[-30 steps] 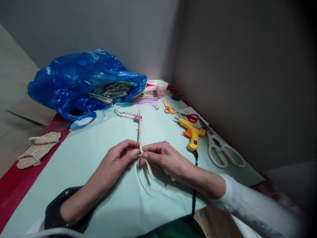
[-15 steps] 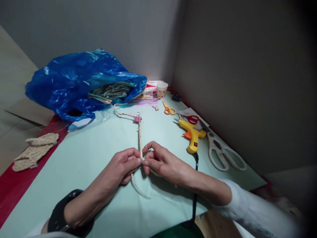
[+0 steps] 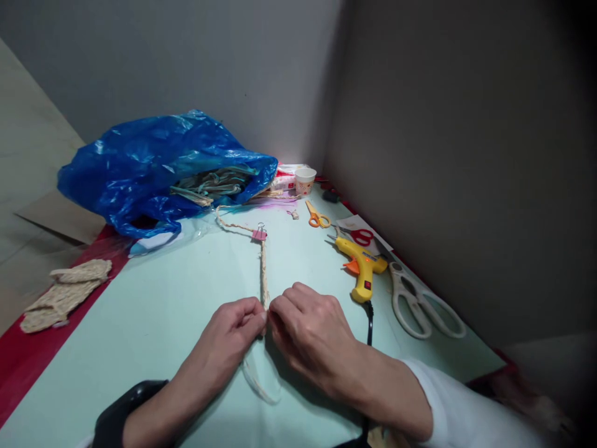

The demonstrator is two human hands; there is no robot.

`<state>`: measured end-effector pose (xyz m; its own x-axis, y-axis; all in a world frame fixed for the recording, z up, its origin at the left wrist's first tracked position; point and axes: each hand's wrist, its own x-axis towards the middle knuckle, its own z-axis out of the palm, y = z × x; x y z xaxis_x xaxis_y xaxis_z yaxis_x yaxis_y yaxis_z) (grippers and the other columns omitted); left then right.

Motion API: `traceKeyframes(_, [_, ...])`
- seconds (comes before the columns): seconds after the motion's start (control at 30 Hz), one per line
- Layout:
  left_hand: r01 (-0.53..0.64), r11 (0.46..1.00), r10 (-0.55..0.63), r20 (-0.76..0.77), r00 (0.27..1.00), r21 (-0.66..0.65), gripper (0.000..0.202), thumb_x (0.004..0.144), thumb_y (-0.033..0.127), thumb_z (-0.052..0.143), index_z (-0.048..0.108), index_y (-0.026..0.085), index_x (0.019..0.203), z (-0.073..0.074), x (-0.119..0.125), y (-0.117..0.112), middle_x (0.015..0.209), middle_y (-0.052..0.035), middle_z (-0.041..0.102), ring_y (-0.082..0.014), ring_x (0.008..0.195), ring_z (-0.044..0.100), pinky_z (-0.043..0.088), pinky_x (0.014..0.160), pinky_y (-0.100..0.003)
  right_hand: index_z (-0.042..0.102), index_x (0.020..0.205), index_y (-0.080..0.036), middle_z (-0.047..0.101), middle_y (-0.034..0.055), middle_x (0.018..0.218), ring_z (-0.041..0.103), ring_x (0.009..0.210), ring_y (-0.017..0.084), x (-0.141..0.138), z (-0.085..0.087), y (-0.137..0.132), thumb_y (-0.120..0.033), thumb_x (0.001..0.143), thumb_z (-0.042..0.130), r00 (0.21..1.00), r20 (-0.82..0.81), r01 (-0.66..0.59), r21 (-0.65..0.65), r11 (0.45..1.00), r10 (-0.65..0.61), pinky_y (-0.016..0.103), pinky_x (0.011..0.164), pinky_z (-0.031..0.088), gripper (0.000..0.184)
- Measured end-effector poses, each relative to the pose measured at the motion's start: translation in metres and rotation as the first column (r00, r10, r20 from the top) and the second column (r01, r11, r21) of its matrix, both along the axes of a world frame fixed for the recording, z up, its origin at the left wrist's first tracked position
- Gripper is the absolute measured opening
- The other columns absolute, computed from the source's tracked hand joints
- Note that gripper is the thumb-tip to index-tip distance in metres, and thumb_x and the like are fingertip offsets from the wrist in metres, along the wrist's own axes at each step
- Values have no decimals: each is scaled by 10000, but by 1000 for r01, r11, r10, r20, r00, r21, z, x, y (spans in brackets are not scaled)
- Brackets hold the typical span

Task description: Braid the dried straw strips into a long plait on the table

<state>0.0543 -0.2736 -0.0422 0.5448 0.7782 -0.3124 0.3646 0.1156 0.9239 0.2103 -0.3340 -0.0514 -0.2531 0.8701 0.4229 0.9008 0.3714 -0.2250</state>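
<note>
Both hands have slid lower in the frame and closed up since a second ago, and the right hand (image 3: 310,333) has rolled knuckles-up where its fingers earlier lay spread along the strands. At bottom centre, the left hand (image 3: 236,326), a black wristband (image 3: 119,410) on its arm, pinches thumb and forefinger shut on the near end of a braided cord (image 3: 264,274). The right hand's fingers curl tight against the same spot, fingertips meeting the left's, though its knuckles hide which strand they grip. Unbraided loose strands (image 3: 254,379) trail toward the camera between the wrists, seemingly left slack while the pinch keeps the finished part from unravelling. From the fingers the cord runs straight up the middle of the pale green worktop (image 3: 163,292) to a pink binder clip (image 3: 259,233), which appears to anchor it so it can be held taut, then bends left toward a blue plastic bag (image 3: 158,165) of fibre strips at upper left. Right of centre a yellow glue gun (image 3: 361,264) rests on its stand, black cable (image 3: 370,317) running down past the right wrist. Large white scissors (image 3: 420,298), red scissors (image 3: 361,236) and orange scissors (image 3: 318,218) line the wall side, apparently parked within reach. A paper cup (image 3: 305,182) stands in the far corner, and woven pieces (image 3: 65,292) lie at the left edge.
</note>
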Motion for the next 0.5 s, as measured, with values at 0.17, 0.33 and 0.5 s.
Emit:
traceKeyframes(0.17, [-21,990,28,53,998,-143,244,788,346,553,462,184,631,-1,2,-3,505,95,303,-68,447,201,134,431,-214,515,768,-165,509,34,700,392,633,178,-2,-6,-2,-73,839,423,995,76,-85,197,977,71,320,521,203,148])
traceKeyframes(0.33, [-5,966,31,94,995,-260,291,795,434,561,454,189,681,-3,2,-2,513,111,241,-62,451,123,67,428,-223,521,686,-147,492,40,615,380,558,167,-7,-6,0,-36,842,373,985,125,-157,379,912,117,309,509,238,242])
traceKeyframes(0.5, [-24,928,74,122,990,-371,372,708,481,678,462,179,706,-6,2,0,524,110,271,-42,462,147,91,441,-181,492,606,-158,448,28,544,378,484,149,-14,-8,2,-67,775,406,963,214,-256,514,818,167,301,466,204,211])
